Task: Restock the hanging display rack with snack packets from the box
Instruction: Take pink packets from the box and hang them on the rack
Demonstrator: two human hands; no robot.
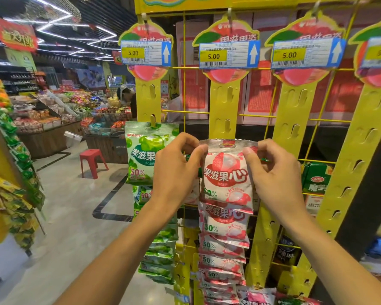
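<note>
A red and white snack packet (227, 175) is held up against the second yellow hanging strip (223, 106) of the display rack. My left hand (176, 170) pinches its top left corner and my right hand (273, 172) pinches its top right corner. The packet's silver top edge sits at the strip, just below an empty hook slot. Below it several more red packets (223, 243) hang in an overlapping column. On the strip to the left hangs a column of green packets (147, 155). The box is not in view.
Yellow strips at the right (295, 111) show bare slots up high. Price tags reading 5.00 (228, 55) hang above. A red stool (92, 162) stands on the aisle floor at left, with produce stands and a person behind it. More green packets (15, 164) hang at far left.
</note>
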